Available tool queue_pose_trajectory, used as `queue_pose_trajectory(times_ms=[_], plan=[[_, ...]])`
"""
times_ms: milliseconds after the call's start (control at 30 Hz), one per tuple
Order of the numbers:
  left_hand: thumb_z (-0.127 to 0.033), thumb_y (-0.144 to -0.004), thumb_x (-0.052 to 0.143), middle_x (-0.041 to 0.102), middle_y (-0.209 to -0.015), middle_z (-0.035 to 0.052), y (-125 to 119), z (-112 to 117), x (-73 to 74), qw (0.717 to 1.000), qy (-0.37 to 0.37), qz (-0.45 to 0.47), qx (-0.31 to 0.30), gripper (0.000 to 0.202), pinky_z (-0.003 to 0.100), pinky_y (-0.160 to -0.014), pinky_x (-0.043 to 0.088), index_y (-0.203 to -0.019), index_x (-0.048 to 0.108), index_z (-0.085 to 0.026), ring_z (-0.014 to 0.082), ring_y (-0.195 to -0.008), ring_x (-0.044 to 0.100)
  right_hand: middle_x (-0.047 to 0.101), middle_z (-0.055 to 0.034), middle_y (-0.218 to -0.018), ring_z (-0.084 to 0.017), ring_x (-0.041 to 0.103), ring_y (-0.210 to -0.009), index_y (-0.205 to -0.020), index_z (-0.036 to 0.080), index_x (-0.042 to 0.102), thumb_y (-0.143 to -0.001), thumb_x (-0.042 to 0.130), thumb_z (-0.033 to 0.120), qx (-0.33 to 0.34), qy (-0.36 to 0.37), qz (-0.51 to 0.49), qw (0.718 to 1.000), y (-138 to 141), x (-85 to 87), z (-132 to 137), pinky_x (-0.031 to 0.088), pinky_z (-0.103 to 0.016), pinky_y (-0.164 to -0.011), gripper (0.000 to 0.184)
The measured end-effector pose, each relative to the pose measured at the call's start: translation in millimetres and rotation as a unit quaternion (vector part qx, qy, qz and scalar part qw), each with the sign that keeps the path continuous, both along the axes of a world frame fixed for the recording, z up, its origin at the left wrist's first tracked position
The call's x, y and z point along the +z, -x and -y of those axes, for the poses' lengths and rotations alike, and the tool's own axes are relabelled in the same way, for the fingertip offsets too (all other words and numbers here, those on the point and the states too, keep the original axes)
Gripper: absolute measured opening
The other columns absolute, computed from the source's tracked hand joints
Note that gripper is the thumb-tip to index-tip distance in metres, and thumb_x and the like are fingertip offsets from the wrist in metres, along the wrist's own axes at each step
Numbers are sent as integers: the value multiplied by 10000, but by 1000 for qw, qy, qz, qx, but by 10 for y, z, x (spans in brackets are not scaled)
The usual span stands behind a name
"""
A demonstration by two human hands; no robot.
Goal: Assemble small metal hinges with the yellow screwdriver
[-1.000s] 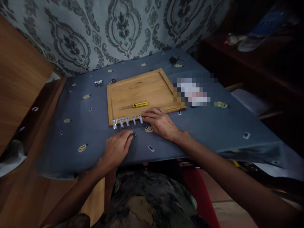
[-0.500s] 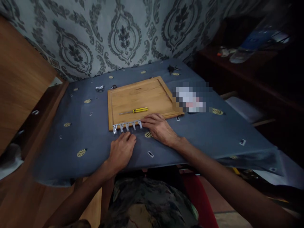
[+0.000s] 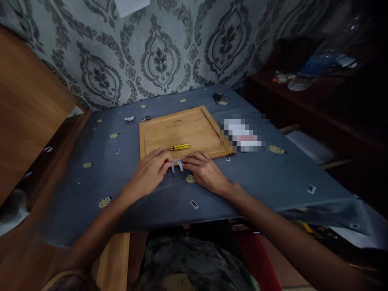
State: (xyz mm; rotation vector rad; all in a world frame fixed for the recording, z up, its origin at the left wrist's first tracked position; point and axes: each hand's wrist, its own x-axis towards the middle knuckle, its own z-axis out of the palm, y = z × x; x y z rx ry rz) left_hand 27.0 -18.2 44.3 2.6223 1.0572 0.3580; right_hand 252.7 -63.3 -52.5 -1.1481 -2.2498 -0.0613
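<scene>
A wooden panel (image 3: 182, 127) lies flat on a table covered with a blue-grey cloth (image 3: 266, 178). A row of small metal brackets (image 3: 176, 165) sits along the panel's near edge. My left hand (image 3: 151, 171) lies over most of that row, fingers curled down on it, so only the right end of the row shows. My right hand (image 3: 203, 167) rests beside it, fingertips touching the row's right end. A yellow-handled screwdriver (image 3: 178, 147) lies on the panel just beyond both hands.
A small metal part (image 3: 129, 120) and a dark bunch of keys (image 3: 218, 96) lie on the cloth behind the panel. A blurred-out patch (image 3: 242, 133) lies to the right. A wooden cabinet (image 3: 27, 109) stands left, a dark shelf (image 3: 318, 89) right, patterned wallpaper behind.
My left hand has moved up from the cloth onto the row of brackets, covering most of it. My right hand has stayed at the row's right end. The view has tilted upward.
</scene>
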Motion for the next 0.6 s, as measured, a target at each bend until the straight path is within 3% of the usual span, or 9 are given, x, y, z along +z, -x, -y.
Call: queue_pose_trajectory(times_ms=[100,233,600], plan=[[-140,-942,505,644,-935,29,-126,-359,12,994,90,-33,-52,116,314,-837,462,-888,595,-188,187,-908,606,785,-48,-1195,-249,609,-1133,-1159,225,759,-918,546,38,-1,-2,3,1000,-4,-2,-2,464,-419,-992,372],[-162,-910,548,634,-779,-5,-296,-661,-94,981,146,-82,-103,89,276,-714,424,-848,610,-178,152,-733,572,782,-56,-1217,-241,615,-1108,-1152,215,756,-915,536,20,2,-4,5,1000,-2,-1,-3,461,-414,-977,378],[-208,-920,538,571,-722,-15,-390,-863,-111,962,154,-151,-167,99,263,-668,352,-830,577,-189,132,-682,494,780,-37,-1200,-227,612,-1119,-1146,227,747,-920,565,27,0,7,-2,1000,-3,-10,-1,442,-397,-991,352]])
